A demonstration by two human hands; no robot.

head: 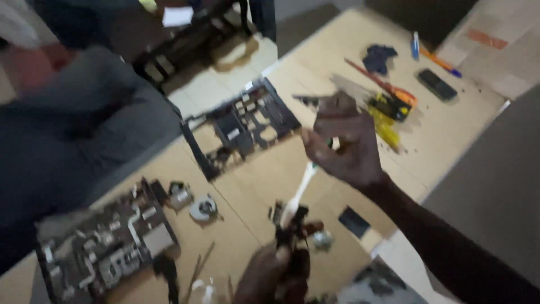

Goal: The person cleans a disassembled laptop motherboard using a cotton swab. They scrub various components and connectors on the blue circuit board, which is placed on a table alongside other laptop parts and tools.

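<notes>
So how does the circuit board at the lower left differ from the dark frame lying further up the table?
The circuit board is crowded with parts and pale metal pieces; the dark frame is mostly a shell with cut-out openings where the table shows through. The board lies near the left hand; the frame sits further away, left of the right hand. Both lie flat on the tan table and look like stripped-down electronics.

— Where can I pass a hand around the open laptop shell (242, 126)?

— Bare board (270, 174) lies just below it. Left of that the circuit board (107, 245) and small fan (203, 208) block me; right of it the screwdrivers (388, 98) and yellow tool (385, 129) crowd the way.
</notes>
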